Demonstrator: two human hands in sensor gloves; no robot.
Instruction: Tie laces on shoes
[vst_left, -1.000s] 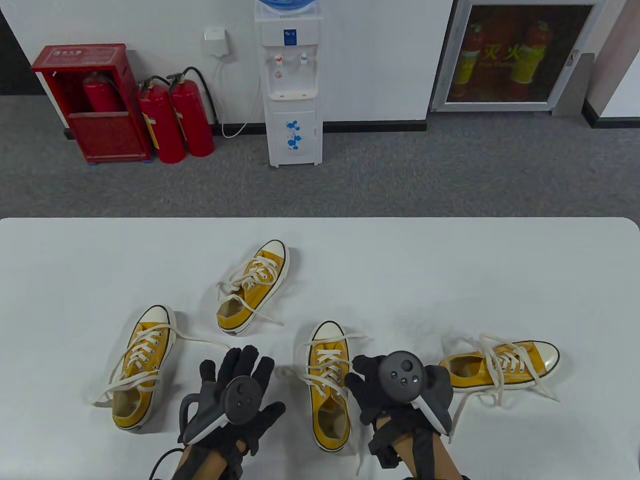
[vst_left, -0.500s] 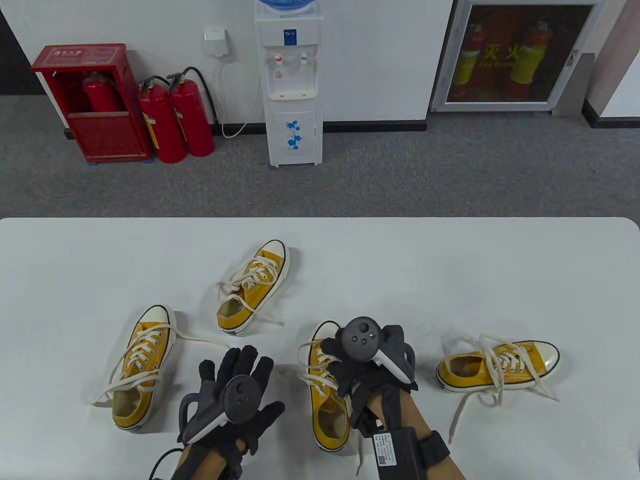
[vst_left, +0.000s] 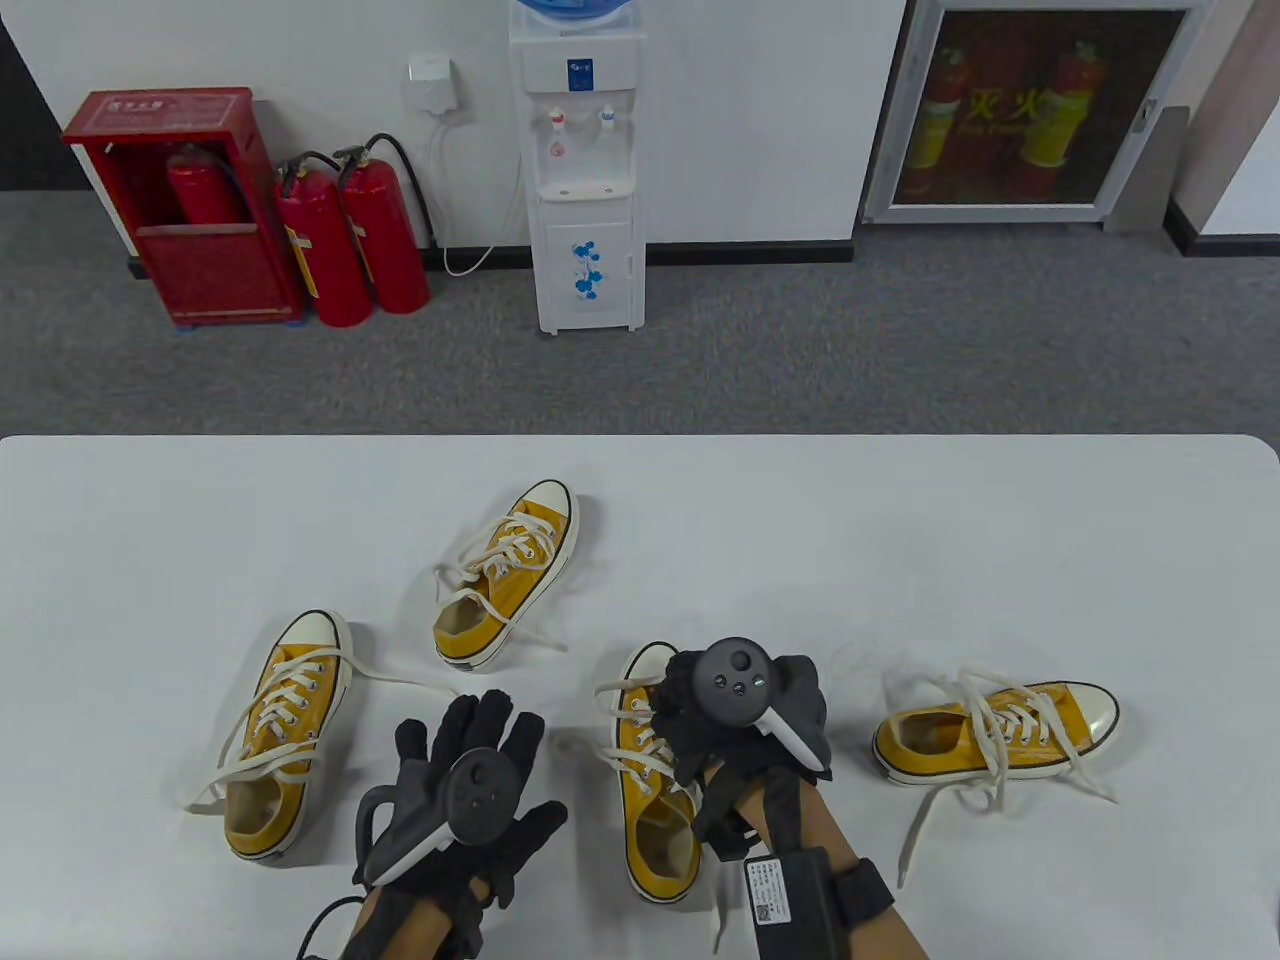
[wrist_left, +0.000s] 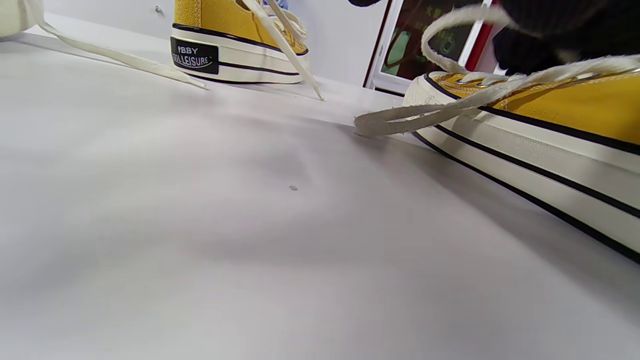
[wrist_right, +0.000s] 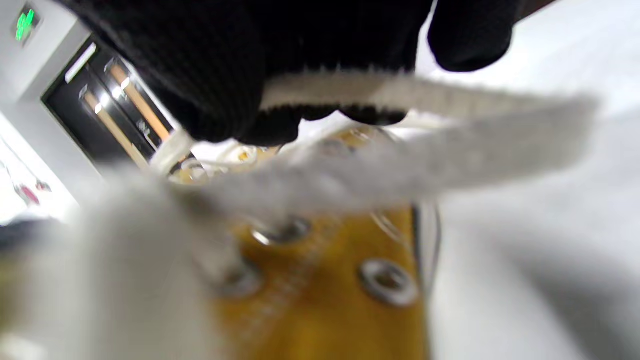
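Four yellow sneakers with loose white laces lie on the white table (vst_left: 900, 540). My right hand (vst_left: 690, 712) is curled over the lacing of the middle shoe (vst_left: 640, 795). In the right wrist view its black fingertips (wrist_right: 280, 120) pinch a white lace (wrist_right: 380, 89) just above the yellow upper (wrist_right: 320, 300) and its eyelets. My left hand (vst_left: 470, 728) lies flat on the table to the left of that shoe, fingers spread, holding nothing. In the left wrist view the middle shoe (wrist_left: 565, 115) is at the right, a lace loop (wrist_left: 440, 107) hanging over its side.
Another shoe (vst_left: 280, 740) lies left of my left hand, one (vst_left: 510, 575) farther back, its heel (wrist_left: 225, 47) in the left wrist view, and one (vst_left: 1000, 735) on its side at the right. Loose lace ends trail across the table around them.
My right hand has moved left from beside the right-hand shoe onto the middle shoe's laces and closed its fingers there. The left hand has stayed flat.
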